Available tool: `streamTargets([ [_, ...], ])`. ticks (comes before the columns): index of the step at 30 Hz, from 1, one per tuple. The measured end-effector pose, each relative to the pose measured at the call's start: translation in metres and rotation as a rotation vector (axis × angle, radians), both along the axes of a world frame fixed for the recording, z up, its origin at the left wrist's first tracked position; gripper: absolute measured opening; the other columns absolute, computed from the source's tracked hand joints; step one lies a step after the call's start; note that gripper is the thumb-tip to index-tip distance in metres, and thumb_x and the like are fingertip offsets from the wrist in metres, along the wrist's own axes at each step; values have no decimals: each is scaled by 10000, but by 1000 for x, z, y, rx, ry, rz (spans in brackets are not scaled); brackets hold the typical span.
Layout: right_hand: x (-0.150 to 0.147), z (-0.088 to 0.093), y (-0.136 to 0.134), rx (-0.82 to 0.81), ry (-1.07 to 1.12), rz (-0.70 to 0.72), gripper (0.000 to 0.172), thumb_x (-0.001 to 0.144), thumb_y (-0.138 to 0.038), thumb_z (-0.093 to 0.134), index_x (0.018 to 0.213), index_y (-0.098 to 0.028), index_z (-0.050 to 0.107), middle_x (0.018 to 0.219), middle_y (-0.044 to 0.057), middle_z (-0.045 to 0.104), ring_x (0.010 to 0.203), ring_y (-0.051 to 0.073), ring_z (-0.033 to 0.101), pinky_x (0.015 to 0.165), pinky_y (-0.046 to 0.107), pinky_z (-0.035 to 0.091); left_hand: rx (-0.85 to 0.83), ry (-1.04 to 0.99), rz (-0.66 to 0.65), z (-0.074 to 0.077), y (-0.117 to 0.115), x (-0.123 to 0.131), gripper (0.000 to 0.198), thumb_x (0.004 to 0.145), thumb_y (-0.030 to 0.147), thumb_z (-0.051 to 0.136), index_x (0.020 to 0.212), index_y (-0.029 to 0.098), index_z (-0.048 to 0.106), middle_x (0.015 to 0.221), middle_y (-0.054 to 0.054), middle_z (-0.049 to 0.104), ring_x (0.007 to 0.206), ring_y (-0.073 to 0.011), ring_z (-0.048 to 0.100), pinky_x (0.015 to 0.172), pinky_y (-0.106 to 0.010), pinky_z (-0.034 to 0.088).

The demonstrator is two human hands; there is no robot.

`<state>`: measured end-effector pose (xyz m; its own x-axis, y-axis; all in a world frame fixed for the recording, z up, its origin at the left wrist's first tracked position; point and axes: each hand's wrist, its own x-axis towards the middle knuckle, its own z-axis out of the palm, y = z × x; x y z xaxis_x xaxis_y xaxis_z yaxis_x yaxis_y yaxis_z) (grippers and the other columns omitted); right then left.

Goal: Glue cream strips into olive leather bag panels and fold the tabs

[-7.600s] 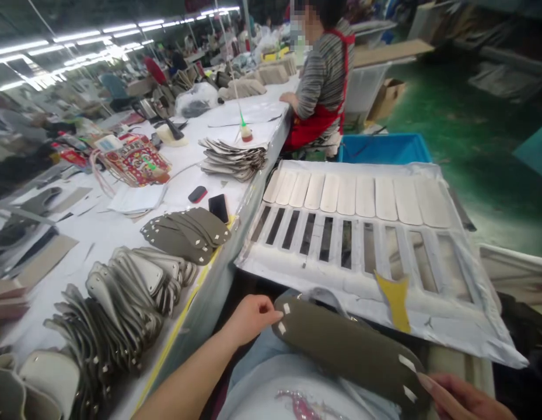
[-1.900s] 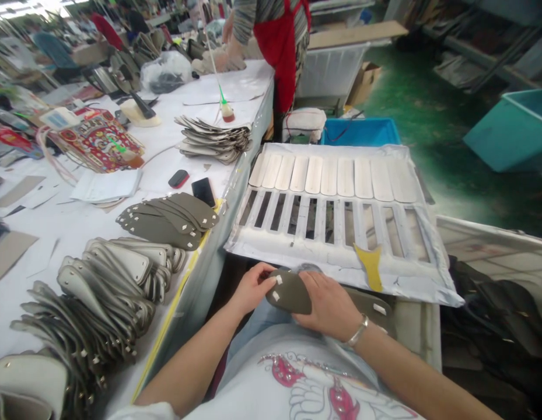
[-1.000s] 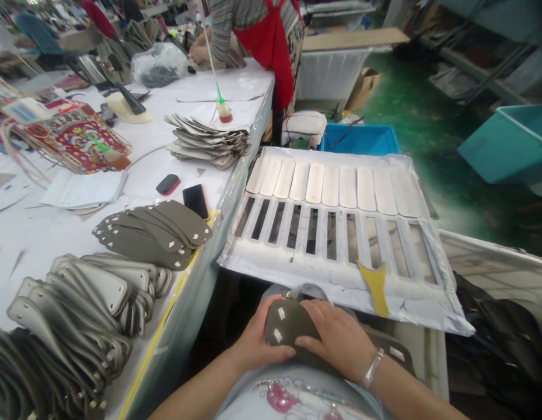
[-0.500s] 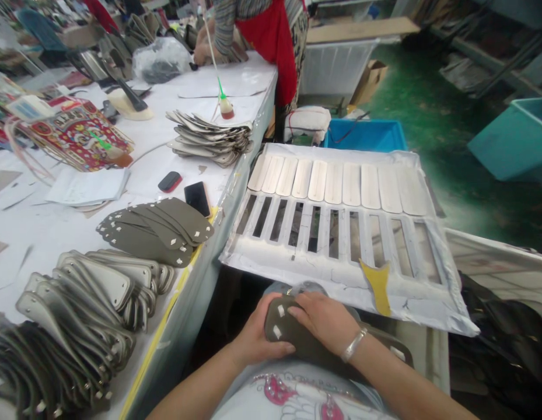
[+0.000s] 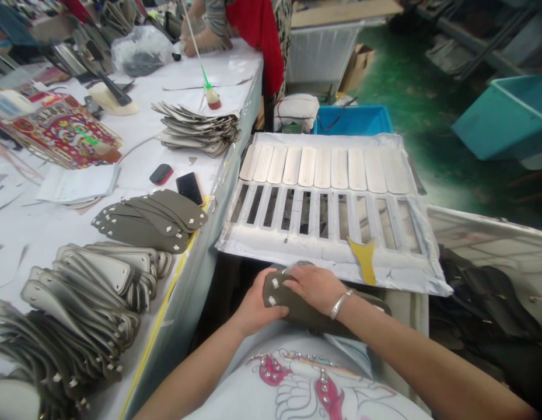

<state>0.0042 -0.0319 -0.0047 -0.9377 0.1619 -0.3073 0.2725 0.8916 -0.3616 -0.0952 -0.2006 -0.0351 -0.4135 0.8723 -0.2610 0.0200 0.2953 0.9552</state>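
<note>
Left hand [image 5: 259, 303]: clamping rounded end of olive panel [image 5: 299, 309], thumb on upper face. Right hand [image 5: 317, 286]: gripping far edge. Panel position: between white shirt [image 5: 297, 382] and slotted board [image 5: 268, 239], right of tabletop [image 5: 135, 175].

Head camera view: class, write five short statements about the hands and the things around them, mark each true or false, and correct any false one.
1. The left hand and the right hand both touch the dark piece. True.
2. The bracelet is on the left wrist. False: the bracelet is on the right wrist.
3. The yellow piece lies at the near edge of the slotted white board. True.
4. The phone lies on the floor. False: the phone lies on the table.
5. Two white marks show near the dark piece's left end. True.
</note>
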Motion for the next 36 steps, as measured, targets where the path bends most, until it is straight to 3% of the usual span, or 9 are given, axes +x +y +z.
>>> streamTargets([
  [4,22,5,-3,0,40,-17,612,783,-571,496,1207,-132,454,1051,127,597,933,268,556,784,376,418,-4,-34,17,-3,-2,1,769,632,271,735,1277,225,319,1110,-50,542,958,-213,534,835,-336,420],
  [7,29,8,-6,5,22,-55,732,707,-616,553,1223,-111,429,1052,138,585,927,287,549,775,402,419,-10,-46,36,-4,-2,1,765,633,264,731,1278,228,320,1107,-51,548,956,-214,537,840,-340,419],
  [10,25,6,-8,-2,33,-63,668,684,-639,560,1123,-141,484,984,109,600,892,275,554,744,391,421,-6,-40,44,-3,-1,0,736,655,252,711,1277,229,319,1108,-47,546,966,-209,534,851,-334,418],
  [13,18,2,-8,29,38,-81,506,775,-613,465,1000,-163,522,925,93,607,851,252,561,712,371,417,17,-22,34,-2,-1,-2,708,684,254,689,1284,218,316,1135,-51,531,995,-206,522,880,-329,407],
  [18,7,0,-4,38,9,-69,425,834,-580,394,902,-185,536,863,72,610,810,226,570,676,335,404,51,-60,-40,-5,-7,-11,725,725,319,662,1331,217,278,1210,-68,498,1054,-218,502,923,-343,390],
  [21,2,1,-1,16,-14,-70,419,853,-570,362,904,-196,543,853,64,615,815,218,574,667,319,396,88,-91,-84,-8,-10,-18,701,757,375,624,1351,213,289,1273,-76,470,1120,-236,470,974,-359,351],
  [26,-5,-2,2,-29,-74,-88,442,875,-562,303,903,-205,562,864,65,623,821,210,577,658,303,384,31,-84,45,-9,-4,-21,436,837,369,516,1233,193,467,1166,-63,554,1017,-210,527,903,-326,408],
  [31,-10,-2,-1,14,-76,-130,478,901,-531,235,864,-202,580,863,71,636,800,207,587,652,307,388,32,-76,90,-4,2,-16,401,809,360,550,1166,179,524,1083,-51,598,940,-193,562,829,-299,454],
  [36,21,8,14,37,-76,-69,458,878,-533,319,957,-177,597,924,96,646,857,233,595,737,343,425,34,-58,96,-5,0,-14,437,812,403,540,1183,172,526,1071,-51,618,909,-192,581,800,-300,470],
])
